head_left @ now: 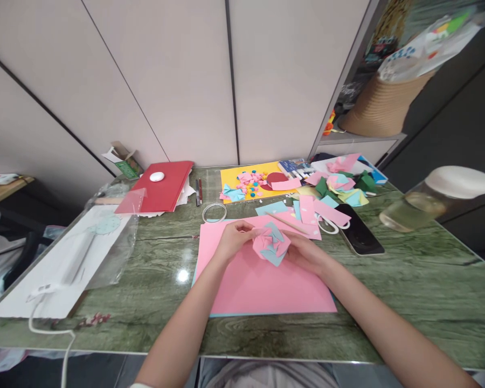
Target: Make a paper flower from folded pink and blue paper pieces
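Both of my hands meet over a large pink paper sheet [262, 285] lying on the green marble table [408, 291]. Between them is a folded paper model [271, 244] made of pink and light blue pieces. My left hand [235, 241] pinches its left side with curled fingers. My right hand [307, 252] cups its right side from below. A thin wooden stick [286, 221] lies just behind the model.
Behind are pink strips, folded paper pieces [339, 186], a yellow sheet [242, 180] with small paper bits, a black phone [359, 234], a tape ring [214, 212], pens [199, 191] and a red folder [161, 186]. A clear bag with white paper [76, 253] lies left, a lidded jar [440, 196] right.
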Demonstrator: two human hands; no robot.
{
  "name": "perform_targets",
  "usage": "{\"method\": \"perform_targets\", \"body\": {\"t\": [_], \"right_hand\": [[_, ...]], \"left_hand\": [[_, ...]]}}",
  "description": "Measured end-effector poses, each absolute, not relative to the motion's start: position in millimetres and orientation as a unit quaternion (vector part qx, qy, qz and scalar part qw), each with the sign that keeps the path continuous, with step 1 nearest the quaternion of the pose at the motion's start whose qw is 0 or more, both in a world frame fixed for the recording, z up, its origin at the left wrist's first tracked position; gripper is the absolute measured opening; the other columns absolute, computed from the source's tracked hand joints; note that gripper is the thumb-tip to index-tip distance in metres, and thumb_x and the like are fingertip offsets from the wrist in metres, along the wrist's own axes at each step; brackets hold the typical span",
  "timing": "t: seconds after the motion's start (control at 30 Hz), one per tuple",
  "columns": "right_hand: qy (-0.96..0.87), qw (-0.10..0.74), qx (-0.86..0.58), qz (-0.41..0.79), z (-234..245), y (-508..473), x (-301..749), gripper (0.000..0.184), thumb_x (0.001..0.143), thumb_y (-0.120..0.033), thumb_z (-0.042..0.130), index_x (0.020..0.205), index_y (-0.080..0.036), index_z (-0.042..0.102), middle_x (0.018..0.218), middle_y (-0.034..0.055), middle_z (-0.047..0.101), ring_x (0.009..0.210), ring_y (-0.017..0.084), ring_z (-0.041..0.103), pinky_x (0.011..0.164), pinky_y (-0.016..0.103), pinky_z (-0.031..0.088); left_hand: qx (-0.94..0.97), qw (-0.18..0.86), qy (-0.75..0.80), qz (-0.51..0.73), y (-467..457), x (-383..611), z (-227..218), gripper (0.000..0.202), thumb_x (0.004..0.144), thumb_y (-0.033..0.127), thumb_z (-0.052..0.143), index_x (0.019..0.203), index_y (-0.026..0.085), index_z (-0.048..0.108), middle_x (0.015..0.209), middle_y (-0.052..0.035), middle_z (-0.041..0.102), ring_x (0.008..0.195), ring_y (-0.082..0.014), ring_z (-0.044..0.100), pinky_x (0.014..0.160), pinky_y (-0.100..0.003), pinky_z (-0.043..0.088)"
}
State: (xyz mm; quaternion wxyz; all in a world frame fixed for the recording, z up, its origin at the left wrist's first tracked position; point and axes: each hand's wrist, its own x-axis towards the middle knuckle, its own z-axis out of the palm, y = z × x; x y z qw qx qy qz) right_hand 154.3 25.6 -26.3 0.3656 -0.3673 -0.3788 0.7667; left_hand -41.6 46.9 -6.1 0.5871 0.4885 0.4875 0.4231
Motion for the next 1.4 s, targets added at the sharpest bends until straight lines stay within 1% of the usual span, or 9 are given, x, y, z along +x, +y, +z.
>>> {"method": "perform_targets", "body": {"t": [0.2, 0.37, 0.57, 0.7, 0.9, 1.27, 1.4], "right_hand": [[-0.365, 0.375, -0.382, 0.762, -25, 25, 155, 0.027, 0.076, -0.032, 0.06, 0.1, -0.022, 0.064, 0.102, 0.0054, 0.065, 0.086, 0.016, 0.06, 0.08, 0.031, 0.045], [-0.36, 0.389, -0.376, 0.76, -22, 26, 155, 0.025, 0.075, -0.029, 0.061, 0.098, -0.022, 0.065, 0.098, 0.0046, 0.067, 0.084, 0.016, 0.061, 0.079, 0.031, 0.045], [-0.376, 0.395, -0.381, 0.747, -24, 28, 156, 0.022, 0.075, -0.031, 0.06, 0.093, -0.02, 0.065, 0.097, 0.0064, 0.067, 0.087, 0.018, 0.06, 0.08, 0.033, 0.045], [-0.368, 0.398, -0.376, 0.751, -24, 27, 156, 0.022, 0.075, -0.031, 0.06, 0.093, -0.02, 0.065, 0.098, 0.0061, 0.066, 0.086, 0.017, 0.06, 0.081, 0.033, 0.045], [-0.377, 0.391, -0.386, 0.746, -24, 27, 155, 0.022, 0.076, -0.032, 0.059, 0.094, -0.021, 0.065, 0.098, 0.006, 0.066, 0.086, 0.018, 0.06, 0.079, 0.032, 0.047], [-0.362, 0.382, -0.389, 0.756, -21, 27, 154, 0.024, 0.077, -0.032, 0.057, 0.097, -0.023, 0.065, 0.1, 0.0051, 0.066, 0.087, 0.018, 0.061, 0.079, 0.033, 0.048], [-0.355, 0.386, -0.378, 0.763, -21, 27, 154, 0.021, 0.078, -0.032, 0.057, 0.095, -0.023, 0.066, 0.099, 0.0042, 0.066, 0.085, 0.017, 0.061, 0.08, 0.033, 0.047]], "left_hand": [[0.488, 0.578, 0.492, 0.431, 47, -41, -5, 0.032, 0.054, 0.037, 0.076, 0.06, 0.014, 0.054, 0.056, 0.0016, 0.054, 0.053, -0.0094, 0.05, 0.052, -0.022, 0.041], [0.497, 0.556, 0.509, 0.43, 48, -41, -6, 0.03, 0.054, 0.038, 0.075, 0.056, 0.014, 0.057, 0.054, 0.0003, 0.055, 0.052, -0.0095, 0.049, 0.051, -0.022, 0.038], [0.486, 0.524, 0.529, 0.457, 51, -41, -18, 0.028, 0.054, 0.04, 0.074, 0.061, 0.014, 0.064, 0.06, -0.0029, 0.061, 0.056, -0.0126, 0.053, 0.054, -0.024, 0.04], [0.49, 0.512, 0.533, 0.462, 51, -40, -25, 0.027, 0.056, 0.04, 0.073, 0.062, 0.015, 0.066, 0.065, -0.0042, 0.064, 0.061, -0.0144, 0.056, 0.058, -0.026, 0.042], [0.497, 0.515, 0.53, 0.456, 50, -39, -25, 0.026, 0.058, 0.039, 0.072, 0.066, 0.015, 0.069, 0.068, -0.0064, 0.067, 0.064, -0.0168, 0.059, 0.059, -0.027, 0.044], [0.504, 0.517, 0.525, 0.45, 48, -37, -25, 0.027, 0.063, 0.041, 0.068, 0.068, 0.015, 0.07, 0.07, -0.0062, 0.068, 0.065, -0.017, 0.059, 0.061, -0.027, 0.044], [0.508, 0.516, 0.524, 0.449, 47, -36, -24, 0.028, 0.064, 0.042, 0.067, 0.069, 0.015, 0.07, 0.07, -0.0061, 0.067, 0.064, -0.0166, 0.059, 0.061, -0.027, 0.044]]}}
